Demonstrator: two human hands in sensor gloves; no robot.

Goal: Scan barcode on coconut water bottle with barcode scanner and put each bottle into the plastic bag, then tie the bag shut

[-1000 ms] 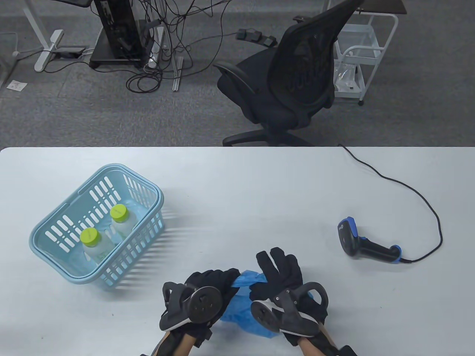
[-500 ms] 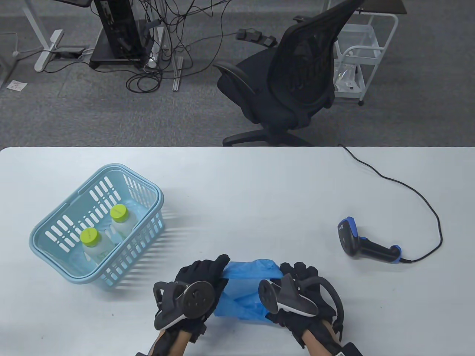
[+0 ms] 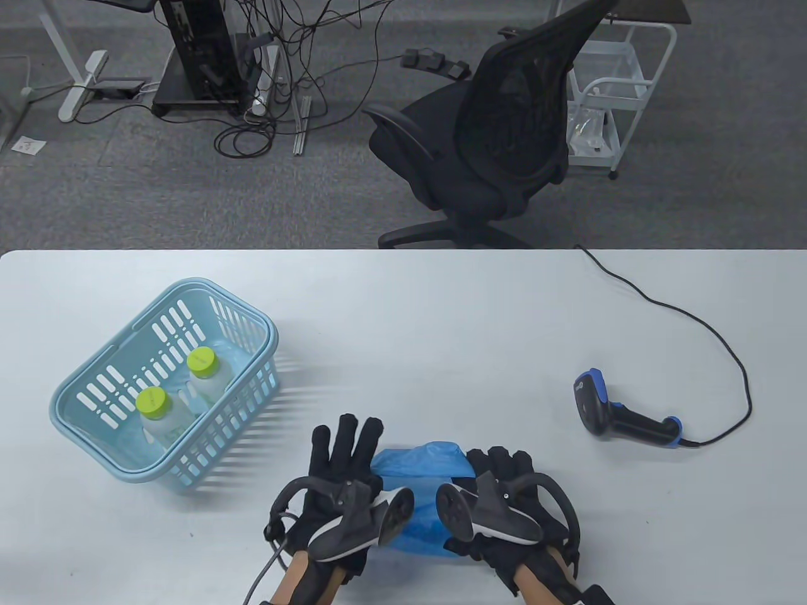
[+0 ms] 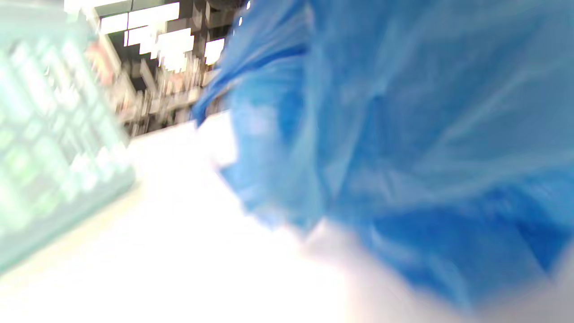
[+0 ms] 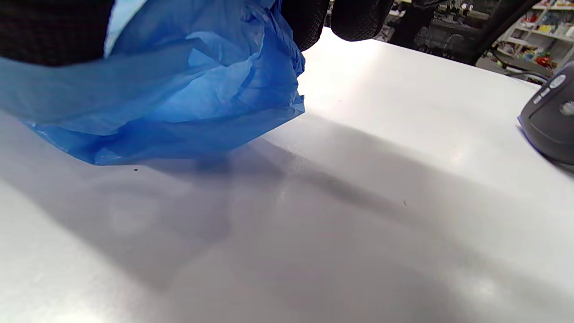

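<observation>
A crumpled blue plastic bag (image 3: pixel 419 463) lies at the table's front edge between both hands; it fills the blurred left wrist view (image 4: pixel 403 134). My right hand (image 3: pixel 501 463) grips the bag's right side with curled fingers (image 5: pixel 309 22), lifting that part of the bag (image 5: pixel 188 89) off the table. My left hand (image 3: pixel 343 450) is beside the bag's left edge, its fingers straight and spread. Two coconut water bottles with green caps (image 3: pixel 202 362) (image 3: pixel 153 403) stand in the light blue basket (image 3: pixel 88 372). The black and blue barcode scanner (image 3: pixel 621 419) lies on the table at the right.
The scanner's black cable (image 3: pixel 693 321) curves over the table's right part to the far edge. The basket (image 4: pixel 45 157) stands close to the left of my left hand. A black office chair (image 3: pixel 485 145) stands behind the table. The scanner's head (image 5: pixel 549 121) shows in the right wrist view.
The two hands pulled the bag's top out wide. My left hand then let go and straightened its fingers. My right hand closed on the bag's right side and holds it.
</observation>
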